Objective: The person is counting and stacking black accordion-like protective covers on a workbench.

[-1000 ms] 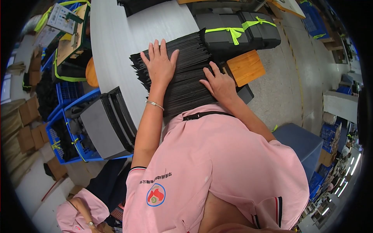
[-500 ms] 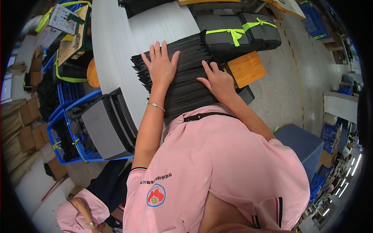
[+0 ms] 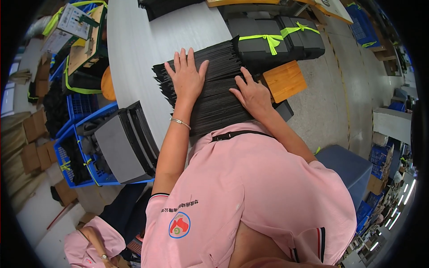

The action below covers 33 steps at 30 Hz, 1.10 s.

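Observation:
A long row of thin black sheets, packed on edge, lies on the pale table right in front of my body. Its left ends are uneven and jagged. My left hand rests palm down on the row's left part, with its fingers spread and the thumb out to the side. At the right end of the row, my right hand touches the sheets with its fingertips, fingers apart and slightly bent. Neither hand grips anything.
Dark grey bundles tied with yellow-green strips stand at the far right beside a wooden stool top. Blue crates with grey and black pieces stand at the left. A co-worker in pink is at the lower left. Another black stack lies at the far end.
My right fingers have shifted slightly to the right along the sheets and drawn a little closer together. My left hand stays on the row.

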Available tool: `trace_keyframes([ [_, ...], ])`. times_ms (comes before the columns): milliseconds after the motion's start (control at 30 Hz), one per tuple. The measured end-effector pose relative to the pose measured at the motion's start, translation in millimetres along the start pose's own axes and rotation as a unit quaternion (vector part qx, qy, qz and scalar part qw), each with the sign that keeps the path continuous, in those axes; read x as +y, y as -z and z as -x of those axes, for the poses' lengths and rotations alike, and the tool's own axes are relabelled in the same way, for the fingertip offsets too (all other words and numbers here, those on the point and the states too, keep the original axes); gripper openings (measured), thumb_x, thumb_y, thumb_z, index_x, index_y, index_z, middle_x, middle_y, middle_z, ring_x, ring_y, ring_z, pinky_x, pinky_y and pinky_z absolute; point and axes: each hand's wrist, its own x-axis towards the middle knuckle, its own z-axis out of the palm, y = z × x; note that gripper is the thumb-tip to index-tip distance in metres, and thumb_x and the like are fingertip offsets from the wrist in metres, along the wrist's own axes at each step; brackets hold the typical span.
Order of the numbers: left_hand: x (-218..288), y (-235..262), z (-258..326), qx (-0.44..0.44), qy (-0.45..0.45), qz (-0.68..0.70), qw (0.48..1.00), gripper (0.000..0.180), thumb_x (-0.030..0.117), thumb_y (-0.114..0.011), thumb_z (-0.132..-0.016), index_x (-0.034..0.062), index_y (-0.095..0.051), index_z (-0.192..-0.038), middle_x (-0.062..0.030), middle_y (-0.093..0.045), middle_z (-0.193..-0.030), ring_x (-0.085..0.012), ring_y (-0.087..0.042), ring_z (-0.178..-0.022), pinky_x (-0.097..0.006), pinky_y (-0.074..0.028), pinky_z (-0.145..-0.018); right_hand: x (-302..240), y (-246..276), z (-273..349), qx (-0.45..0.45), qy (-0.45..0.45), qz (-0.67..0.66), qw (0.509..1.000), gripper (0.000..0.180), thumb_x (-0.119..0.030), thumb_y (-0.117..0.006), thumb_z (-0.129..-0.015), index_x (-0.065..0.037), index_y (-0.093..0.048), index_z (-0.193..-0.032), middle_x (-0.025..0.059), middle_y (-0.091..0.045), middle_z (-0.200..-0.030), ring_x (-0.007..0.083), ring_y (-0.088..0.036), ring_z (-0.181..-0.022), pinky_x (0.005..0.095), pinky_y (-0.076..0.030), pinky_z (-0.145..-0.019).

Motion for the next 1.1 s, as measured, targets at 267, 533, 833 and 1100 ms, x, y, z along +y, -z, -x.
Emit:
trace_keyframes([
  [267, 0, 1, -1, 0.001, -0.003, 0.017, 1.0, 0.069, 0.054, -0.052, -0.102, 0.006, -0.047, -0.151, -0.0171, -0.043, -0.157, -0.0344, -0.032, -0.151, -0.063, -0.009, -0.123, -2, 2, -1, 0.006, 0.006, 0.011, 1.0, 0.042, -0.039, -0.073, -0.092, -0.008, -0.059, -0.117, 0.0156, -0.059, -0.12, 0.0204, -0.069, -0.066, 0.0305, -0.053, -0.056],
  [533, 1, 2, 0, -0.01, 0.003, 0.001, 1.0, 0.07, 0.057, -0.048, -0.103, 0.009, -0.045, -0.153, -0.0145, -0.042, -0.159, -0.0314, -0.031, -0.152, -0.061, -0.009, -0.123, -6, 3, -11, -0.043, -0.033, 0.023, 0.998, 0.066, -0.05, -0.069, -0.091, -0.006, -0.057, -0.139, 0.011, -0.058, -0.11, 0.022, -0.067, -0.066, 0.0319, -0.053, -0.054],
  [833, 0, 1, 0, 0.004, -0.003, 0.021, 1.0, 0.069, 0.053, -0.054, -0.101, 0.0056, -0.048, -0.15, -0.0175, -0.044, -0.156, -0.035, -0.033, -0.15, -0.063, -0.01, -0.122, -4, 0, -10, -0.014, -0.025, 0.002, 1.0, 0.056, -0.045, -0.071, -0.092, -0.005, -0.06, -0.129, 0.011, -0.058, -0.11, 0.0253, -0.068, -0.068, 0.0343, -0.056, -0.056],
  [1100, 1, 2, 0, -0.004, 0.002, 0.014, 1.0, 0.069, 0.055, -0.051, -0.102, 0.0076, -0.046, -0.151, -0.0158, -0.043, -0.158, -0.033, -0.031, -0.151, -0.062, -0.009, -0.123, -3, 1, -12, -0.002, -0.017, -0.012, 1.0, 0.045, -0.039, -0.073, -0.092, -0.006, -0.059, -0.118, 0.015, -0.057, -0.134, 0.0223, -0.068, -0.065, 0.032, -0.055, -0.058],
])
